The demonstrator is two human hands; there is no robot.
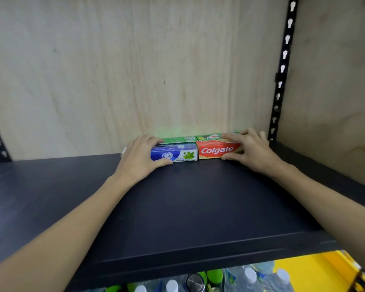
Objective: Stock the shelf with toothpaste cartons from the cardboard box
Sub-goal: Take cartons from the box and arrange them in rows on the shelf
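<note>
Both hands sit at the far edge of the dark shelf (177,207), against the plywood back panel (135,70). The left hand (142,158) grips the left end of a blue-and-white toothpaste carton (177,153), fingers curled over its top and thumb at its near face. The right hand (250,149) grips the right end of a red Colgate carton (217,150) the same way. The 2 cartons lie end to end, touching, with 2 green cartons (198,138) just behind them against the panel. A black slotted upright (282,66) stands just right of the row. The shelf's near and left parts are bare. Below its near lip show bottle caps (250,273) and a yellow surface (316,272).
</note>
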